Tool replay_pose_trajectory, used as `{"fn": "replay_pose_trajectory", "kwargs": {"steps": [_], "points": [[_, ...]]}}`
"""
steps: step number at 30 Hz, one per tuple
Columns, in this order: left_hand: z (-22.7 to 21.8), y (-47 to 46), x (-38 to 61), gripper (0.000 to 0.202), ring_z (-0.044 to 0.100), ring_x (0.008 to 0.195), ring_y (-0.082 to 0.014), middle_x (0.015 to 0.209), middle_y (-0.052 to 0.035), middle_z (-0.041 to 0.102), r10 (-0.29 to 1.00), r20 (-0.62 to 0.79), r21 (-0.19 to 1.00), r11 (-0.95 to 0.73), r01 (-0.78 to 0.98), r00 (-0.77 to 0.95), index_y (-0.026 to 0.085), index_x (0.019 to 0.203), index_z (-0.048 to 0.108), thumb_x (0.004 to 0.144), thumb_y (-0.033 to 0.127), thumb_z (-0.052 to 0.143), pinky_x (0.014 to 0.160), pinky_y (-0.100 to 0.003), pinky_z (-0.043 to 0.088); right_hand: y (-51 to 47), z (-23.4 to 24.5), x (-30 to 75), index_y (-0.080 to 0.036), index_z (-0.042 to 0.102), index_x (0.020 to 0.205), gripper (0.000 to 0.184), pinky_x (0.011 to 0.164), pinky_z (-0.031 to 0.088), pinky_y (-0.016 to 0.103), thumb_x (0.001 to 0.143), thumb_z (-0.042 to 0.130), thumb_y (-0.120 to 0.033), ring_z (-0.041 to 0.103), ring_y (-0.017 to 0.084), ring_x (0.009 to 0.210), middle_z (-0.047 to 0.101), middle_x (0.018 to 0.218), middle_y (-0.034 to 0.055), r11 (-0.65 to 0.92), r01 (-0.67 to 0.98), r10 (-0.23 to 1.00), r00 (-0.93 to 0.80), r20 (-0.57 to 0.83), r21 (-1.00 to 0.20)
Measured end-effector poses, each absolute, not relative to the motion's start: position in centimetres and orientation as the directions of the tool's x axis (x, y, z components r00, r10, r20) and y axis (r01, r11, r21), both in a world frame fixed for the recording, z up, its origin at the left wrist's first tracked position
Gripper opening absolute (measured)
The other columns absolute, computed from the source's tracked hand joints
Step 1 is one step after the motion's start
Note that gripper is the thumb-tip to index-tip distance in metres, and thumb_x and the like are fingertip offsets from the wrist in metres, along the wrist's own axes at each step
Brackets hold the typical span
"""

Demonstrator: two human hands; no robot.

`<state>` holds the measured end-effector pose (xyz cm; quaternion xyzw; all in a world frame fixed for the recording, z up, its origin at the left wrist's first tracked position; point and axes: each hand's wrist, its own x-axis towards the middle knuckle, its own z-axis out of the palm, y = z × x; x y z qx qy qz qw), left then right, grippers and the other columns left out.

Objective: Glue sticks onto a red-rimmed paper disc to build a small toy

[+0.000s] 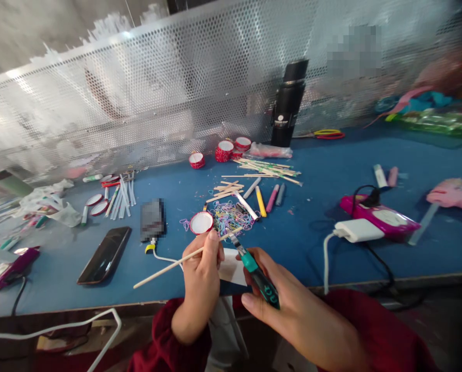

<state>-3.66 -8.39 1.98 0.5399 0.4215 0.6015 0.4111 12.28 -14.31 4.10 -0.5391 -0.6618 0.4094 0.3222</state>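
My left hand (203, 263) pinches a thin pale wooden stick (164, 269), which slants up to the right over the table's front edge. My right hand (288, 299) is closed round a green and black utility knife (259, 276). The knife's blade (234, 239) lies at the stick's upper end; whether it touches the wood I cannot tell. Just beyond my hands is a pile of small coloured rubber bands (233, 216). Beside it sits a round, red-rimmed white disc (202, 222). A white card (233, 267) lies partly hidden beneath my hands.
Chalk-like sticks (260, 201), wooden sticks (269, 169) and red-rimmed rounds (224, 151) lie farther back. A black bottle (289, 103) stands by the perforated metal screen (215, 67). A phone (105, 256) is left; a pink case (385, 219) and another person's hand (449, 194) are right.
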Motion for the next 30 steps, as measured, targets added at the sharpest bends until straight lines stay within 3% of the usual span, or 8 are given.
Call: {"fn": "replay_pose_trajectory", "kwargs": {"steps": [6, 10, 13, 18, 25, 30], "points": [[2.5, -8.7, -3.4, 0.058, 0.043, 0.057, -0.014, 0.056, 0.0003, 0.049, 0.93, 0.35, 0.937, -0.346, 0.058, -0.114, 0.02, 0.055, 0.049, 0.104, 0.051, 0.052, 0.058, -0.03, 0.031, -14.5, 3.9, 12.6, -0.025, 0.056, 0.14, 0.05, 0.103, 0.058, 0.05, 0.092, 0.062, -0.037, 0.069, 0.029, 0.12, 0.071, 0.129, 0.0125, 0.114, 0.386, 0.974, -0.225, 0.027, -0.916], [2.9, -8.6, -3.2, 0.061, 0.043, 0.056, -0.0142, 0.054, 0.0005, 0.047, 0.917, 0.384, 0.922, -0.375, 0.094, -0.106, 0.021, 0.052, 0.047, 0.104, 0.054, 0.051, 0.06, -0.031, 0.031, -14.4, 3.5, 13.4, -0.025, 0.064, 0.13, 0.04, 0.095, 0.062, 0.044, 0.094, 0.061, -0.041, 0.073, 0.025, 0.103, 0.075, 0.114, 0.008, 0.099, 0.293, 0.956, -0.293, 0.009, -0.951], [3.0, -8.5, -3.1, 0.062, 0.042, 0.056, -0.0143, 0.053, 0.0011, 0.044, 0.915, 0.39, 0.92, -0.382, 0.092, -0.102, 0.021, 0.052, 0.045, 0.104, 0.053, 0.05, 0.06, -0.031, 0.031, -14.3, 3.6, 13.8, -0.026, 0.067, 0.125, 0.036, 0.096, 0.061, 0.045, 0.094, 0.062, -0.044, 0.073, 0.026, 0.104, 0.075, 0.112, 0.0068, 0.085, 0.257, 0.94, -0.34, -0.008, -0.963], [3.2, -8.8, -3.1, 0.061, 0.04, 0.055, -0.0141, 0.054, 0.0014, 0.043, 0.912, 0.397, 0.917, -0.39, 0.085, -0.101, 0.021, 0.052, 0.044, 0.104, 0.052, 0.052, 0.06, -0.031, 0.03, -14.5, 4.3, 13.8, -0.027, 0.067, 0.119, 0.033, 0.101, 0.059, 0.048, 0.094, 0.061, -0.047, 0.072, 0.027, 0.109, 0.074, 0.116, 0.0065, 0.054, 0.285, 0.944, -0.328, -0.044, -0.957], [3.0, -8.4, -3.1, 0.059, 0.038, 0.056, -0.0136, 0.054, 0.0024, 0.04, 0.927, 0.367, 0.93, -0.363, 0.058, -0.073, 0.021, 0.054, 0.042, 0.105, 0.05, 0.051, 0.061, -0.031, 0.029, -14.5, 5.0, 13.1, -0.026, 0.063, 0.103, 0.023, 0.098, 0.058, 0.049, 0.092, 0.057, -0.044, 0.069, 0.028, 0.106, 0.071, 0.106, 0.0061, 0.026, 0.332, 0.956, -0.284, -0.074, -0.943], [2.7, -8.0, -3.2, 0.058, 0.036, 0.057, -0.0133, 0.055, 0.0033, 0.038, 0.936, 0.349, 0.937, -0.346, 0.053, -0.055, 0.021, 0.055, 0.042, 0.105, 0.05, 0.051, 0.061, -0.031, 0.028, -14.2, 4.3, 13.1, -0.024, 0.06, 0.111, 0.031, 0.102, 0.052, 0.05, 0.093, 0.058, -0.049, 0.065, 0.028, 0.107, 0.068, 0.11, 0.0079, -0.037, 0.297, 0.95, -0.287, -0.126, -0.954]]}}
